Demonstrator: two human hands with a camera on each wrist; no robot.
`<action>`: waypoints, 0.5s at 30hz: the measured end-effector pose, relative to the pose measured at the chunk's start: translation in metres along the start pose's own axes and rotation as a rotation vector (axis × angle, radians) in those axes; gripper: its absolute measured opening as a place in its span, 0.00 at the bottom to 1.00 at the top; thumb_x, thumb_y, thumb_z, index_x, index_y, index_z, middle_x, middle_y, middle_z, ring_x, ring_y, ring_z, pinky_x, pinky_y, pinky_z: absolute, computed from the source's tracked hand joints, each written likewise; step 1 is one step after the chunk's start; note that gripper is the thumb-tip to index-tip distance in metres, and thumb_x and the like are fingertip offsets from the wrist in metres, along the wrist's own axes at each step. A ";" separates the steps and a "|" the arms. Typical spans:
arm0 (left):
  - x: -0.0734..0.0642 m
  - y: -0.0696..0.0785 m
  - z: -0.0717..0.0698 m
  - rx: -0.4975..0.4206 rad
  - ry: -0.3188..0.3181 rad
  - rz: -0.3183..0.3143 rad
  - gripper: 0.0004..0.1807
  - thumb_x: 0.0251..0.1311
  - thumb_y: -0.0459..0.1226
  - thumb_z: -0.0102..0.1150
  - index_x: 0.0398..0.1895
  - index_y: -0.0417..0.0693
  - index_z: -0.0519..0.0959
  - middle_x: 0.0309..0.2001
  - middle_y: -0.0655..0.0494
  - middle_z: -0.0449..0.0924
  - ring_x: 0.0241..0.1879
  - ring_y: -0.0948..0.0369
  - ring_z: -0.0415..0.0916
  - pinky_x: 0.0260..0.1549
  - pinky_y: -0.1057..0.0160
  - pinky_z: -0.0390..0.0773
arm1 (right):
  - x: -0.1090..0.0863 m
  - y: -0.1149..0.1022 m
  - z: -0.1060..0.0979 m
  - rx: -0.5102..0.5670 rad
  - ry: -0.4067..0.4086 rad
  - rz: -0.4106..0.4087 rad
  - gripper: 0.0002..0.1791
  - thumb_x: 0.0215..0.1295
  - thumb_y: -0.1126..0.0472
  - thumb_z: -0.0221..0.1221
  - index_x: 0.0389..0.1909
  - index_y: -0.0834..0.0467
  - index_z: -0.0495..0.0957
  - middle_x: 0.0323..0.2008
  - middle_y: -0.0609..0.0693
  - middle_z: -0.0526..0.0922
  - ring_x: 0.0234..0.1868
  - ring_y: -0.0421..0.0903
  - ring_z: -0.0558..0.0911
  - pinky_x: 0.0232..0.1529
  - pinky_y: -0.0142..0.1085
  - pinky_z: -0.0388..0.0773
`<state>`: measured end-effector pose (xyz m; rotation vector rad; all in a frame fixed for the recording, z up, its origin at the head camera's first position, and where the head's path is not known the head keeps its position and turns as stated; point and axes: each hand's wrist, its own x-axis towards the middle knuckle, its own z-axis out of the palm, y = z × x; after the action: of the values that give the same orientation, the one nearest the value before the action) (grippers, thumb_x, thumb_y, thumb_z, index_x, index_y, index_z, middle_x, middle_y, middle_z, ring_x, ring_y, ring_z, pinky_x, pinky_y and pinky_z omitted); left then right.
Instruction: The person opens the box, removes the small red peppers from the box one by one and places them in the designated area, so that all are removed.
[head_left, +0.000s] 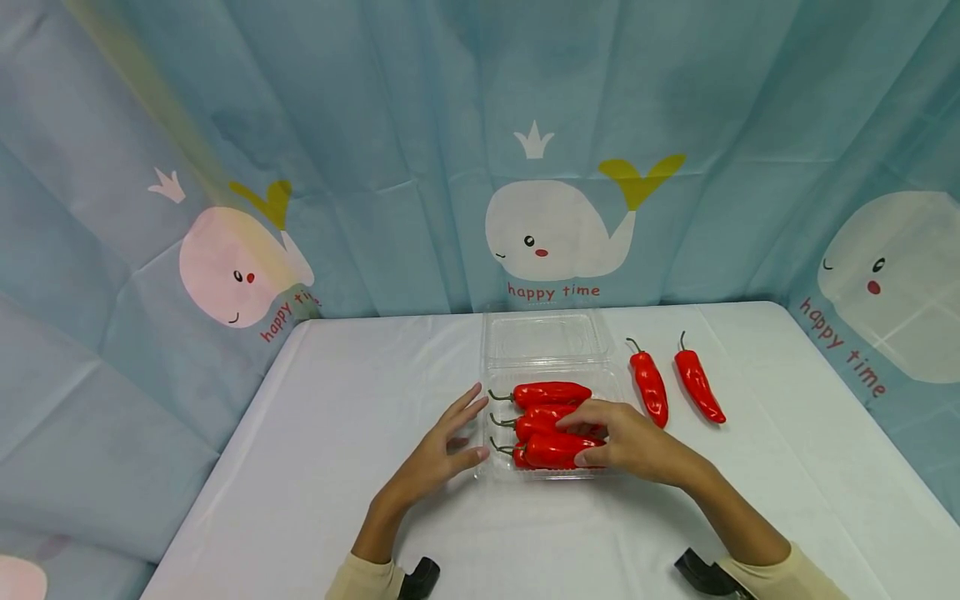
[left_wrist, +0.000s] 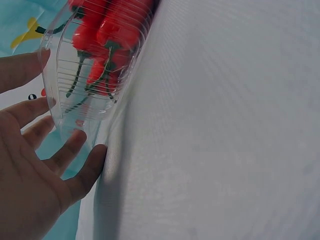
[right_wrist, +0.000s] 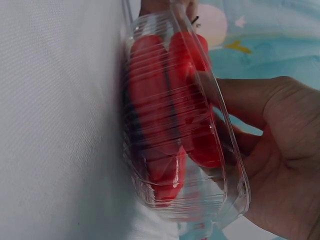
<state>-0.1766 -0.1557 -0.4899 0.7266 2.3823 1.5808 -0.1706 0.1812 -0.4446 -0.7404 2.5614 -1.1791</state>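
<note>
A clear plastic clamshell box (head_left: 551, 475) lies with its lid folded back on the table, several glossy red chili peppers inside, their green stems to the left. My right hand (head_left: 633, 437) reaches over the box's right side and pinches the front red chili pepper (head_left: 555, 451) near its tip between thumb and fingers. In the right wrist view, the thumb (right_wrist: 240, 97) goes over the rim onto the peppers. My left hand (head_left: 438, 454) has its fingers spread along the box's left wall; in the left wrist view, fingertips (left_wrist: 44, 59) meet the clear rim.
To the right of the box, two more red chili peppers (head_left: 649, 387) (head_left: 697, 385) lie on the white-covered table (head_left: 360, 375). The raised lid (head_left: 543, 337) rests behind the box. A blue whale-print curtain (head_left: 420, 150) hangs along the back and sides.
</note>
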 end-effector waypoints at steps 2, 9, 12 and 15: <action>0.000 -0.001 0.000 0.002 0.000 -0.001 0.41 0.70 0.36 0.64 0.84 0.51 0.61 0.87 0.56 0.45 0.84 0.47 0.48 0.70 0.36 0.72 | 0.000 0.000 0.000 -0.002 0.003 -0.008 0.24 0.63 0.56 0.75 0.60 0.49 0.85 0.58 0.48 0.85 0.61 0.54 0.80 0.52 0.35 0.87; 0.000 -0.002 0.000 0.004 -0.002 0.004 0.41 0.70 0.37 0.65 0.84 0.50 0.61 0.87 0.54 0.45 0.84 0.46 0.49 0.69 0.35 0.72 | -0.002 -0.002 -0.004 0.038 0.051 0.004 0.26 0.63 0.56 0.74 0.63 0.51 0.83 0.55 0.48 0.85 0.55 0.50 0.81 0.48 0.32 0.85; 0.000 -0.002 0.000 0.005 -0.002 0.010 0.40 0.70 0.37 0.65 0.84 0.49 0.61 0.87 0.54 0.45 0.83 0.44 0.50 0.69 0.34 0.73 | -0.003 -0.002 -0.009 0.068 0.091 0.013 0.27 0.63 0.56 0.74 0.63 0.49 0.83 0.55 0.48 0.84 0.55 0.50 0.81 0.48 0.33 0.86; 0.000 -0.002 0.000 0.003 -0.002 0.004 0.40 0.70 0.37 0.64 0.84 0.50 0.61 0.87 0.55 0.45 0.83 0.45 0.50 0.69 0.34 0.72 | -0.004 -0.001 -0.018 0.106 0.141 0.004 0.27 0.62 0.57 0.75 0.63 0.49 0.83 0.55 0.49 0.85 0.55 0.52 0.82 0.48 0.33 0.87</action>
<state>-0.1774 -0.1565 -0.4915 0.7337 2.3838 1.5785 -0.1736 0.1946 -0.4328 -0.6504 2.5861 -1.4003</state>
